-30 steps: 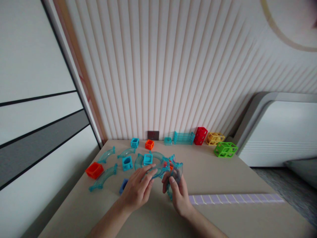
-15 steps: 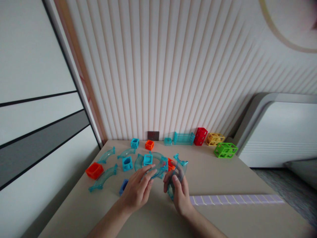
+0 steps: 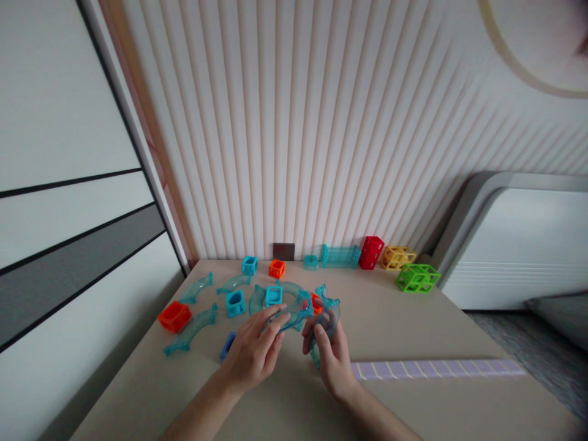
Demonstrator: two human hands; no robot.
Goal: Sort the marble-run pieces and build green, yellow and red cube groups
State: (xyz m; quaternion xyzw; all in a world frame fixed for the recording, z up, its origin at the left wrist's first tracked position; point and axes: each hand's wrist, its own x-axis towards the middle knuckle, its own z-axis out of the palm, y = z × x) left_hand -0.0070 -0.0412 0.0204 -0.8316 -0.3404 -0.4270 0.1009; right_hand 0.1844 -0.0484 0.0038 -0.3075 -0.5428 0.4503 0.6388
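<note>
My left hand (image 3: 255, 349) is closed on a translucent blue curved track piece (image 3: 301, 311), its fingers over the near side. This piece belongs to a ring-like group of curved tracks (image 3: 258, 301) around a light-blue cube (image 3: 274, 296); whether they are joined I cannot tell. In my right hand (image 3: 334, 361) is a second translucent blue curved track piece, the loose curved track (image 3: 331, 312), tilted up, with the thumb across it and its lower end partly hidden. An orange block (image 3: 316, 303) shows partly between the two pieces.
Further curved tracks (image 3: 190, 331), blue cubes (image 3: 236, 303) and a red-orange block (image 3: 174, 316) lie left. Along the wall stand a straight blue tube (image 3: 340, 256), a red block (image 3: 372, 252), a yellow frame (image 3: 399, 257) and a green frame (image 3: 418, 278). A purple strip (image 3: 436, 369) lies right.
The curved track in my right hand has turned, its upper end swinging left toward the ring-like group. My left hand stays nearly where it was.
</note>
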